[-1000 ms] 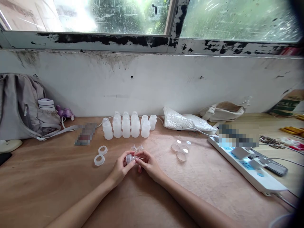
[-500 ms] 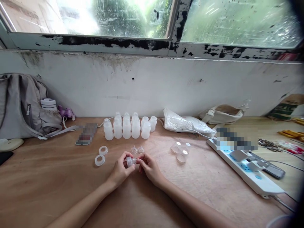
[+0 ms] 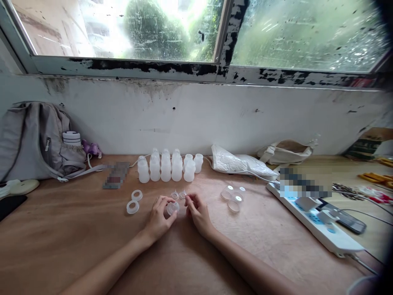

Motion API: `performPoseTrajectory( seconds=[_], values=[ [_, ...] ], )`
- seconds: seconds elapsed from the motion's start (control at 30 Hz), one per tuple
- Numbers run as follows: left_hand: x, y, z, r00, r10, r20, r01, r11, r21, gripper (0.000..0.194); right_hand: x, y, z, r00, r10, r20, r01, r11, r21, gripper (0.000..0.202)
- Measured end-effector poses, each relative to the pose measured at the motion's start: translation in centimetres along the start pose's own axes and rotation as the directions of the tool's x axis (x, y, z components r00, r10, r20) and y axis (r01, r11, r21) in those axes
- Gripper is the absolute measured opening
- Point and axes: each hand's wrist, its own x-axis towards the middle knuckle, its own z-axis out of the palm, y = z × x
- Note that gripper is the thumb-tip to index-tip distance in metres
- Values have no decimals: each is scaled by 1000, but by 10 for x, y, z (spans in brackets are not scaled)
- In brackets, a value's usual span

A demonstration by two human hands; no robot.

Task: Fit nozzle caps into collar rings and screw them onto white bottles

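My left hand (image 3: 159, 219) holds a small translucent screw ring with a teat (image 3: 172, 208) just above the wooden table (image 3: 76, 237). My right hand (image 3: 198, 211) is a little apart from that piece, its fingertips reaching to two loose clear teats (image 3: 179, 195) on the table; I cannot tell whether it touches one. Several white plastic bottles (image 3: 167, 167) stand in rows behind the teats. Two white rings (image 3: 134, 201) lie to the left of my left hand. A few clear round caps (image 3: 233, 197) lie to the right.
A grey backpack (image 3: 33, 141) with a flask leans on the wall at the left. A white plastic bag (image 3: 239, 163) and a cream pouch (image 3: 287, 151) lie at the back right. A white power strip (image 3: 316, 223) with plugs and a phone runs along the right.
My hands have come apart: the right hand let go of the ring piece and moved toward the loose teats, while the left hand keeps the piece. The camera tilted slightly.
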Motion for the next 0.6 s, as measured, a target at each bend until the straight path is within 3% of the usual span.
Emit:
performPoseTrajectory(
  seconds=[0.1, 0.2, 0.43, 0.6],
  values=[
    [1, -4, 0, 988, -149, -40, 142, 978, -152, 17, 18, 12, -10, 987, 18, -159, -32, 995, -90, 24],
    [3, -11, 0, 962, -267, -58, 243, 933, -267, 19, 45, 23, -22, 970, 1, -241, -39, 988, -153, 31],
    [6, -17, 2, 954, -291, -67, 247, 896, -370, 21, 100, 41, -25, 948, -10, -318, -81, 959, -272, 48],
    [6, -17, 0, 951, -301, -73, 242, 870, -430, 21, 106, 42, -13, 932, -6, -361, -118, 940, -321, 41]
  ],
)
